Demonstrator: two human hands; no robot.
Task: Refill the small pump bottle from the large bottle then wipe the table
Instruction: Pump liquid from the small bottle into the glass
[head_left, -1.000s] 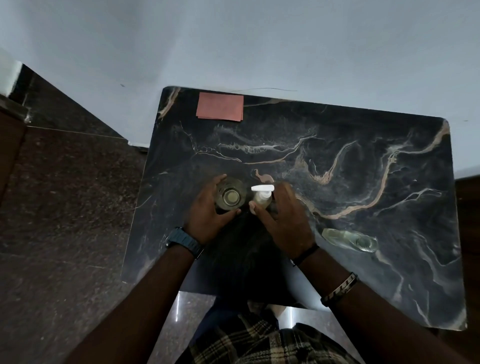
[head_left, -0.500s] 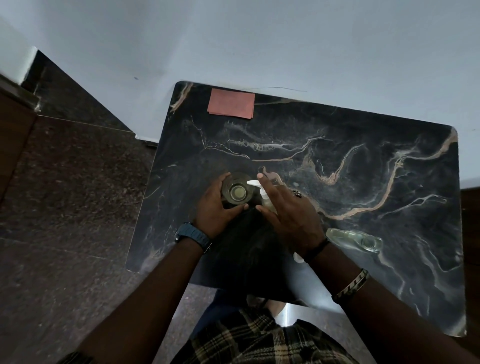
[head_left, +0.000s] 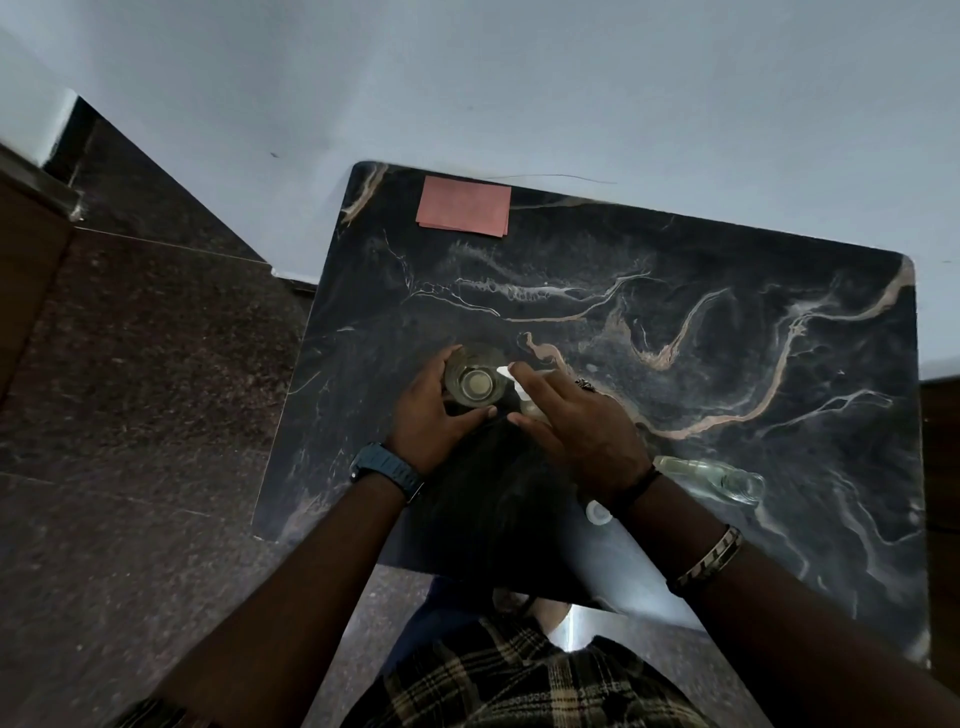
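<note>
Now, hold the left hand (head_left: 426, 415) curled around the large bottle (head_left: 475, 384), grip closed on its clear rounded wall so the open mouth stays upright at mid-bench, nearer the left edge. Set the right hand (head_left: 576, 431) over the small pump bottle (head_left: 529, 408) just beside it, forefinger on the white plastic pump head (head_left: 503, 370), thumb beneath; cannot tell whether that grip truly pinches or only rests. Turn the pump squarely, no tilting, with both bottles planted on the bench (head_left: 727, 322), since polished dark marble looks slick. Mind the clear bottle (head_left: 717, 478) lying on its side toward the near right corner and the round white cap (head_left: 597, 513) by the wrist. Leave the flat pink cloth (head_left: 464, 206) at the far left corner for wiping.
</note>
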